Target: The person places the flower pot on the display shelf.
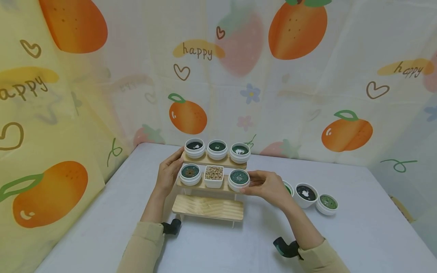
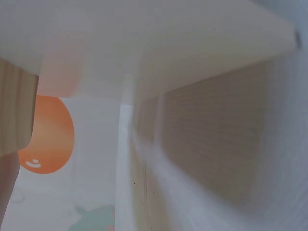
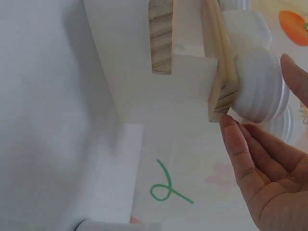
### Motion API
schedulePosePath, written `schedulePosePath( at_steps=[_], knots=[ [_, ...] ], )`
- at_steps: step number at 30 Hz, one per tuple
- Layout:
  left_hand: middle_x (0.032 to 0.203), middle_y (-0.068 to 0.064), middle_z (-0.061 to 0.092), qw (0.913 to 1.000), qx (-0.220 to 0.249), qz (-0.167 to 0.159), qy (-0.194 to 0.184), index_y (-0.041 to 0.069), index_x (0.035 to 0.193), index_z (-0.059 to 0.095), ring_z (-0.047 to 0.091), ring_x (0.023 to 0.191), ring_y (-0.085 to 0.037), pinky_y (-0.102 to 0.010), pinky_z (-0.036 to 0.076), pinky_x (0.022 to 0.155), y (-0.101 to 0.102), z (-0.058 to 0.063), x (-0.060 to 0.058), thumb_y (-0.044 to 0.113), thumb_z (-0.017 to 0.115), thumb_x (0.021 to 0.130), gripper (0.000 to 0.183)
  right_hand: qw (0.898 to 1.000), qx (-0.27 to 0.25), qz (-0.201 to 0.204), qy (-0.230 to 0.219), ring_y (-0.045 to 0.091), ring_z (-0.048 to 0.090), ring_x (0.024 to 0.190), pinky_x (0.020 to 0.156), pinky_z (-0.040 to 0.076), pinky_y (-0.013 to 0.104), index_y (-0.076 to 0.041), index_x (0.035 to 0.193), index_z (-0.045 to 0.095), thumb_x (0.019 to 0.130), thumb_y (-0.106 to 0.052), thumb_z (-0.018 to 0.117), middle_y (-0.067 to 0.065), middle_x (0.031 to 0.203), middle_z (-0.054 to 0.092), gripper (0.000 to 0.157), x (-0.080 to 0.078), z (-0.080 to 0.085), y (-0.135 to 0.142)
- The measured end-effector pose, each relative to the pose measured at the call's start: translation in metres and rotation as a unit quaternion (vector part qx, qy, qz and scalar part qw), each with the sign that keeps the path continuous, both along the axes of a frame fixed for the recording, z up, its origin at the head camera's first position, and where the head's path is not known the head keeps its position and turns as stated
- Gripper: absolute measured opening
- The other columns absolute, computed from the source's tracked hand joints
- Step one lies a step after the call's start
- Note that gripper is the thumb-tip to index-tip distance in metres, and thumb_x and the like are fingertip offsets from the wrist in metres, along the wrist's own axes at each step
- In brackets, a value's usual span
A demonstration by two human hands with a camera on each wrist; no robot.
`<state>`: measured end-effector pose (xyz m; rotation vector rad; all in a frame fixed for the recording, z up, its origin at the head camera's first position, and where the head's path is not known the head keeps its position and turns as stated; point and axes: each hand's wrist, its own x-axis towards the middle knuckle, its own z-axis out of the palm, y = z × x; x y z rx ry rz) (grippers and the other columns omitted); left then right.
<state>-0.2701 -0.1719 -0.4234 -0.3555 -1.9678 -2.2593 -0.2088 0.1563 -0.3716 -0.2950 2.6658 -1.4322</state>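
A three-tier wooden stand (image 1: 208, 207) with white supports holds small white pots in two rows. My left hand (image 1: 168, 171) grips the stand's left end by the top board (image 1: 215, 160); in the left wrist view only a sliver of finger (image 2: 6, 178) shows beside a board end (image 2: 17, 108). With thumb and fingertips, my right hand (image 1: 268, 185) pinches the right-hand round pot (image 1: 239, 180) on the middle tier, which has a dark green top. In the right wrist view, that pot (image 3: 257, 86) lies between thumb and fingers, and the fingertips are close to the board's end (image 3: 222, 103).
On the middle tier, a square pot (image 1: 214, 178) of pale granules stands beside a round pot (image 1: 190, 175). Three pots fill the top row, including one (image 1: 217, 150) in the centre. Right of my right hand stand several pots, including a dark-topped one (image 1: 306, 195) and a green-topped one (image 1: 327, 205).
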Motion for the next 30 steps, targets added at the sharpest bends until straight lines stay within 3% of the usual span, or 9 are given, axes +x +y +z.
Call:
schedulePosePath(
  at_steps=[9,22,30],
  knots=[
    [0.16,-0.013,0.036,1.0,0.001,0.003,-0.001,0.0,0.151,0.037,0.043,0.139,-0.002,-0.026,0.029,0.124,0.0,0.001,0.0,0.008,0.041,0.103,0.049,1.0,-0.004,0.009,0.012,0.022,0.071,0.104,0.088,0.06,0.033,-0.008,0.128,0.065,0.075,-0.031,0.085,0.012,0.119,0.073,0.061,0.001,-0.005,0.012],
    [0.16,-0.011,0.036,1.0,-0.007,0.002,-0.002,0.001,0.151,0.036,0.032,0.15,-0.021,-0.033,0.026,0.126,0.0,0.001,0.0,0.009,0.041,0.103,0.049,1.0,0.002,-0.016,0.0,0.029,0.068,0.113,0.092,0.06,0.036,-0.011,0.13,0.064,0.077,-0.034,0.084,0.014,0.124,0.071,0.062,0.007,-0.01,0.03],
    [0.16,-0.011,0.037,0.9999,-0.007,0.004,-0.006,0.0,0.151,0.036,0.038,0.146,-0.012,-0.025,0.031,0.123,0.0,0.001,0.001,0.009,0.041,0.103,0.049,0.999,-0.01,-0.034,-0.005,0.029,0.067,0.116,0.09,0.06,0.03,-0.011,0.132,0.063,0.079,-0.035,0.083,0.015,0.128,0.068,0.062,0.011,-0.013,0.046]
  ],
)
